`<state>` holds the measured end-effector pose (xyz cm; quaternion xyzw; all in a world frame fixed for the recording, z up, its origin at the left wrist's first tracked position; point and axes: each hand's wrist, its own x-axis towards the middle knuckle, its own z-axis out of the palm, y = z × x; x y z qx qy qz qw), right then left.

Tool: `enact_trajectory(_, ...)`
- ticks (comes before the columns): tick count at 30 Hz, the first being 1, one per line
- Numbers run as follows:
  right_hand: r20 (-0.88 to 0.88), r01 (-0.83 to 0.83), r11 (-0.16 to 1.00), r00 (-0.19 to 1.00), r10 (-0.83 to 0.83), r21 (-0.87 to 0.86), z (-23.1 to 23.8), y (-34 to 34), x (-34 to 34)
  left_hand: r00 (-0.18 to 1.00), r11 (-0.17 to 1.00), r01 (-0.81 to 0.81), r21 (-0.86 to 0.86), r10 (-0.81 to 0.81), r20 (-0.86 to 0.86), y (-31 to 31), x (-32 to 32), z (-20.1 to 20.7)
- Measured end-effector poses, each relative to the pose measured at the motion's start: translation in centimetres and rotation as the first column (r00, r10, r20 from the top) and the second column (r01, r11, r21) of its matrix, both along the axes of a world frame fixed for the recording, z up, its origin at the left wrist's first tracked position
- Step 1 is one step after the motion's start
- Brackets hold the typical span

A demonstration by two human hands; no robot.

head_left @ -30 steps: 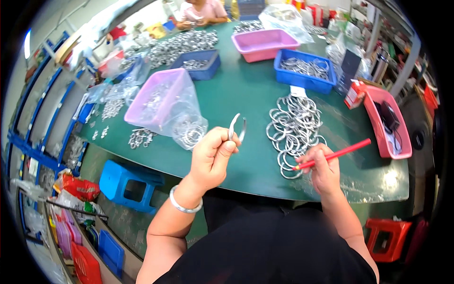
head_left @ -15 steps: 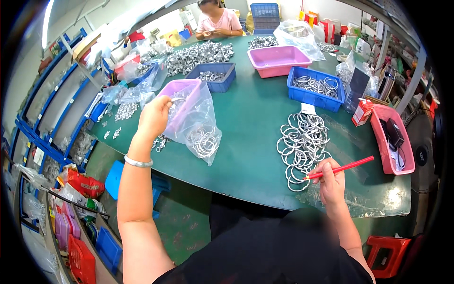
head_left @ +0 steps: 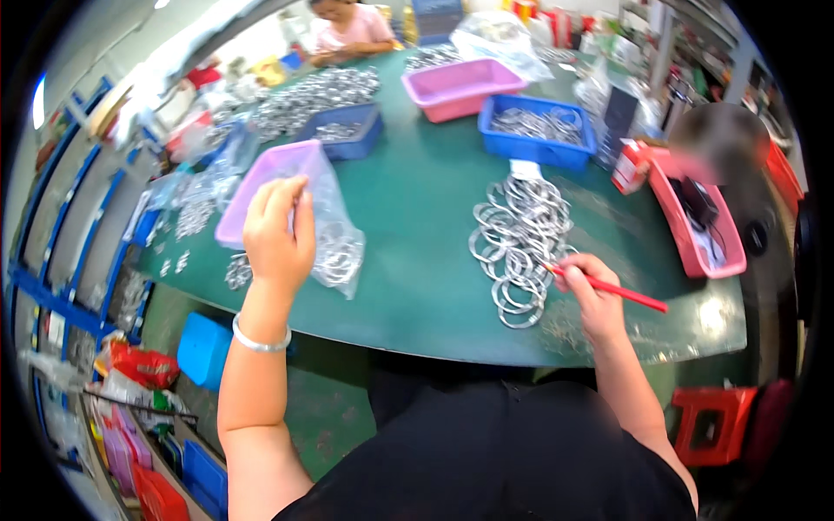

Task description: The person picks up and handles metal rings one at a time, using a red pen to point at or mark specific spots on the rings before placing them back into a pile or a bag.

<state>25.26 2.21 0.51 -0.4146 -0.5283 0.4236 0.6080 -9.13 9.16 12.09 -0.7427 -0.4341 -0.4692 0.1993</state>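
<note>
My right hand (head_left: 593,293) grips a red pencil (head_left: 627,295) at the right edge of a pile of silver metal rings (head_left: 521,230). The pencil's tip points left at the rings. My left hand (head_left: 282,221) is raised in front of a pink-purple tray (head_left: 233,213), its fingers bent together; the palm side is turned away, so what they hold, if anything, is hidden. A clear plastic bag (head_left: 334,204) hangs over the tray's right side, with several silver rings (head_left: 337,253) in its lower end. A white tag (head_left: 525,169) lies at the pile's far end.
Behind the pile stands a blue bin (head_left: 495,149) of rings, with a pink basin (head_left: 465,106) beyond it. A dark blue bin (head_left: 365,137) and a heap of metal parts (head_left: 317,100) lie far left. A pink basket (head_left: 673,213) stands right. A person (head_left: 352,35) sits opposite.
The view has shifted, so the table appears farther left and higher. My left hand has drawn back from inside the tray. The pencil has tilted, its rear end now lower, and stays at the rings.
</note>
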Motion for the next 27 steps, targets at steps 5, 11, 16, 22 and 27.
enact_trajectory(5, 0.034, 0.018, 0.997, 0.999, -0.015, -0.078, -0.6, 0.3, 0.2, 0.953, 0.793, 0.293, -0.534, -0.290, 0.093, -1.1, 6.3, -8.7)
enact_trajectory(11, 0.055, 0.020, 0.992, 0.998, -0.013, -0.127, -0.4, -0.8, 0.9, 0.962, 0.589, 0.253, -0.768, -0.234, 0.138, 1.2, 11.5, -15.1)
enact_trajectory(16, 0.035, 0.050, 0.985, 0.998, -0.045, -0.164, -1.2, -1.3, 1.6, 0.960, 0.671, 0.159, -0.724, -0.276, -0.045, 2.8, 12.7, -15.5)
enact_trajectory(22, 0.054, 0.038, 0.988, 0.998, -0.030, -0.152, -1.7, -1.3, 1.6, 0.926, 0.749, 0.274, -0.604, -0.375, -0.045, 2.3, 12.1, -14.8)
enact_trajectory(27, -0.098, -0.062, 0.988, 0.994, 0.049, -0.139, -1.5, -1.1, 0.3, 0.897, 0.743, 0.316, -0.590, -0.436, -0.068, 0.0, 11.8, -12.8)
